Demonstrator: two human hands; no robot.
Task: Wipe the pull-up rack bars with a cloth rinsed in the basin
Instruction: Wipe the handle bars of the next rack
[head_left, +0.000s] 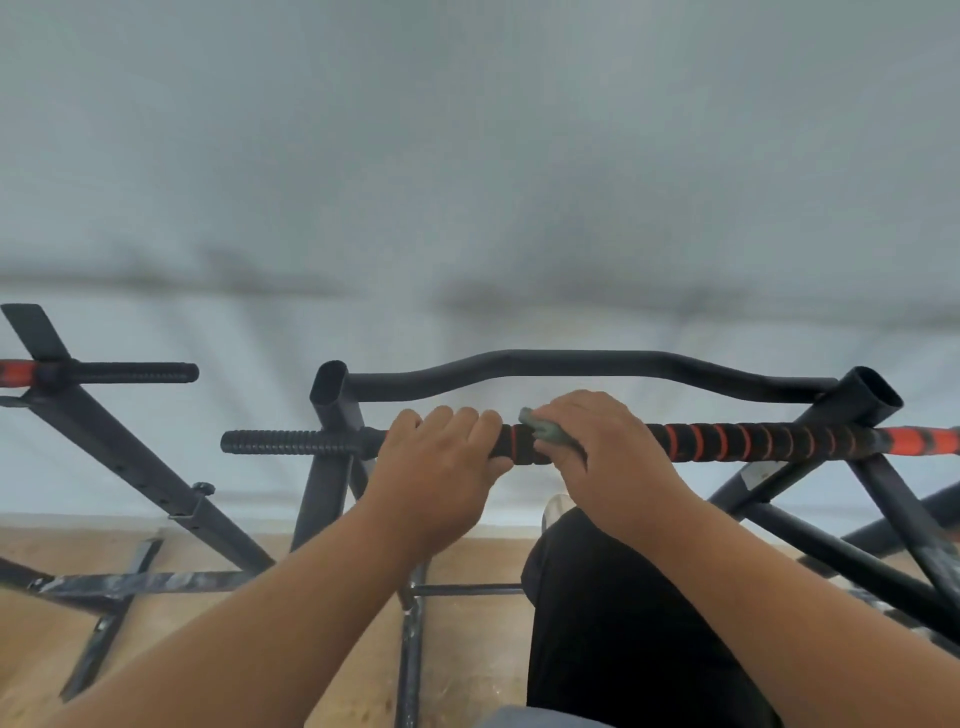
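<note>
The pull-up rack's padded bar (753, 441), black with orange spiral stripes, runs across the middle of the view. My left hand (441, 457) grips this bar with fingers curled over it, just right of the left post. My right hand (602, 447) sits beside it on the bar, wrapped round a grey-green cloth (545, 428) that it presses against the padding. Only a small fold of the cloth shows by my thumb. Behind the padded bar runs a curved plain black bar (571, 361). No basin is in view.
A second rack (104, 431) stands at the left with a ribbed handle (140, 372). Black frame struts (810, 551) cross the wooden floor (322, 670) below. My leg in dark trousers (613, 649) is under the bar. A pale wall (467, 156) fills the background.
</note>
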